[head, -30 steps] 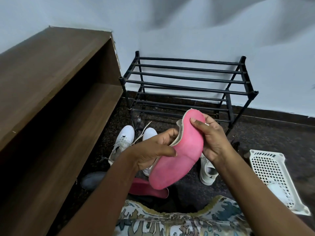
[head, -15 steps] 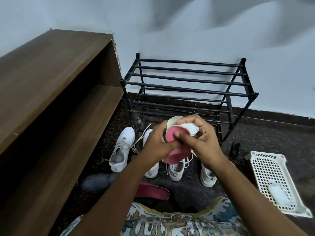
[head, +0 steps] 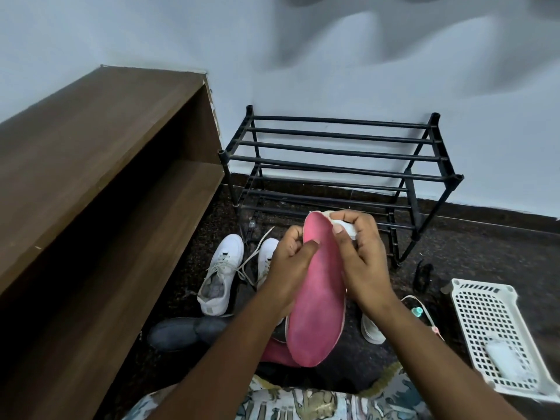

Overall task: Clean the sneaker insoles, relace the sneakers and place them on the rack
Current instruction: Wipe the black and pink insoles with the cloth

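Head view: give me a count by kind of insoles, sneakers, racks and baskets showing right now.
Pink insole: 2
White sneaker: 3 showing, two of them partly hidden by the arms
Black shoe rack: 1
White basket: 1
Total: 7

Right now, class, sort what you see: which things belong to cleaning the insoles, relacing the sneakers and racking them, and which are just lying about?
Part of the job: pink insole, white cloth, white sneakers, loose lace, black rack.
Just lying about: wooden shelf, grey shoe.
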Available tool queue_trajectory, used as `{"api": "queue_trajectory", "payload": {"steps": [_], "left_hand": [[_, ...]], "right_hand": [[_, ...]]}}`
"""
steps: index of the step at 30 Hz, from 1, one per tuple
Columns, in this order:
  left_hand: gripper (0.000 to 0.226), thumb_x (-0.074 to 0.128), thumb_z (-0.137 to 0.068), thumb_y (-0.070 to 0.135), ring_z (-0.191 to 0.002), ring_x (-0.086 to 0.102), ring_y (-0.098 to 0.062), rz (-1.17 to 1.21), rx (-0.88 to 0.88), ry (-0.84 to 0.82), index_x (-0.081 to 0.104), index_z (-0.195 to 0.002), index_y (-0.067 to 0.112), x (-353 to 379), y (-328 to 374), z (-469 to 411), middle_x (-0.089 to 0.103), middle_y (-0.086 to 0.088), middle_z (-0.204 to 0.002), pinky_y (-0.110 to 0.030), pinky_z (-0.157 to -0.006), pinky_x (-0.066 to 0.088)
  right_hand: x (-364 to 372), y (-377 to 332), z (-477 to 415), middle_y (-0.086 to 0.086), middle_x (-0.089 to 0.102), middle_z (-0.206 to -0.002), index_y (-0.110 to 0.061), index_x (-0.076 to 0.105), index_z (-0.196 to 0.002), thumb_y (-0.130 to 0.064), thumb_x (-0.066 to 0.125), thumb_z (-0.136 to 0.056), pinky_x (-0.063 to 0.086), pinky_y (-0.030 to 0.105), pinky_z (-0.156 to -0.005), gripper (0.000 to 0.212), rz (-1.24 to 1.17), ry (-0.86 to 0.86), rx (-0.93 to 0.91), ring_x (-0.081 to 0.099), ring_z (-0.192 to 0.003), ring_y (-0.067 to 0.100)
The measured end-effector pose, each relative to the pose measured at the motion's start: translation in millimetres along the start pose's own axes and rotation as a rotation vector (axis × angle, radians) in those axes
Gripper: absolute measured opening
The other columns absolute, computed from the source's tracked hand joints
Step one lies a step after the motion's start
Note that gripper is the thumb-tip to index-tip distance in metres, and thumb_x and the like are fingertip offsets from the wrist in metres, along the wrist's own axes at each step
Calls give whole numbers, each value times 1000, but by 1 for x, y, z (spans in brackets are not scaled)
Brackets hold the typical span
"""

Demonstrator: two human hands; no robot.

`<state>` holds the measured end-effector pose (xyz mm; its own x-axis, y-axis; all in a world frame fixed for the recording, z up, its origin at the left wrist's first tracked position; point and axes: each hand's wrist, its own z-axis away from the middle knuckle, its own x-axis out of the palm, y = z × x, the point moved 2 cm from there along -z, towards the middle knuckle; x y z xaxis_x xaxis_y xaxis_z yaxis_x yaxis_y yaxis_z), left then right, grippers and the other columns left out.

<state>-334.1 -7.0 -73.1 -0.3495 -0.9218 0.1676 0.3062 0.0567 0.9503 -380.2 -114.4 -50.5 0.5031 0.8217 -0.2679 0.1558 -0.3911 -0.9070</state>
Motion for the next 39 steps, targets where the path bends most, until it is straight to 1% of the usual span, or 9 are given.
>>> {"api": "queue_trajectory", "payload": {"steps": [7, 10, 13, 17, 21, 23, 25, 32, 39], "left_hand": [[15, 55, -78, 25, -71, 39, -20, -22, -11, 179, 47, -84, 14, -8, 0, -2, 45, -8, -81, -35, -63, 34], [19, 59, -79, 23, -78, 52, -21, 122, -91, 91, 53, -95, 14, -9, -1, -3, 55, -13, -86, -36, -69, 43], [38, 54, -79, 17, -89, 60, -25, 320, -158, -124, 57, -115, 6, -2, 2, -1, 61, -16, -97, -33, -76, 50], [41, 41, -67, 17, -79, 64, -22, 516, -199, -341, 63, -99, 2, 3, 11, 7, 65, -13, -86, -29, -76, 52], [35, 40, -79, 31, -73, 66, -18, 568, -207, -348, 66, -91, 10, 6, 12, 10, 66, -8, -79, -26, -71, 53], [41, 40, -89, 48, -77, 68, -18, 611, -239, -313, 61, -107, 17, 7, 11, 8, 67, -7, -85, -27, -73, 56], [52, 36, -89, 59, -83, 68, -19, 626, -262, -294, 52, -122, 22, 7, 8, 5, 66, -8, -92, -30, -77, 57], [49, 33, -90, 58, -87, 61, -23, 655, -191, -254, 54, -120, 26, -3, 9, -3, 62, -8, -95, -34, -77, 54], [52, 28, -91, 61, -92, 66, -30, 803, -82, -332, 49, -127, 29, -11, 15, -7, 65, -6, -90, -47, -83, 52]], "right_hand": [[-8, -9, 3, -12, 51, -105, -13, 57, -108, -8, 50, -88, 39, 25, -84, 22, 297, 180, -227, 48, -98, 11], [-4, -18, 7, -9, 53, -105, -14, 59, -108, -6, 54, -88, 40, 17, -86, 22, 260, 69, -403, 51, -99, 7], [4, -13, 8, -3, 55, -104, -7, 67, -103, 1, 61, -83, 39, 8, -85, 22, 292, 1, -345, 52, -97, 3], [1, -7, 4, -5, 57, -95, -11, 69, -101, -5, 68, -81, 39, 5, -77, 21, 263, 43, -227, 53, -86, 0], [4, -8, 6, -9, 55, -88, -14, 71, -104, -7, 71, -80, 46, 17, -68, 25, 309, 2, -199, 54, -77, 4], [5, -9, 6, -8, 58, -86, -15, 72, -103, -10, 71, -80, 49, 22, -68, 23, 346, -14, -203, 56, -75, 5], [6, -10, 5, -5, 60, -84, -17, 73, -100, -14, 69, -81, 47, 29, -70, 20, 393, -50, -231, 58, -75, 11], [7, -23, 15, -6, 64, -89, -22, 71, -97, -29, 52, -87, 34, 35, -79, 23, 511, -296, -368, 61, -84, 18], [-7, -32, 27, -16, 61, -90, -31, 69, -96, -33, 58, -81, 21, 37, -104, 19, 477, -478, -451, 58, -87, 1]]}}
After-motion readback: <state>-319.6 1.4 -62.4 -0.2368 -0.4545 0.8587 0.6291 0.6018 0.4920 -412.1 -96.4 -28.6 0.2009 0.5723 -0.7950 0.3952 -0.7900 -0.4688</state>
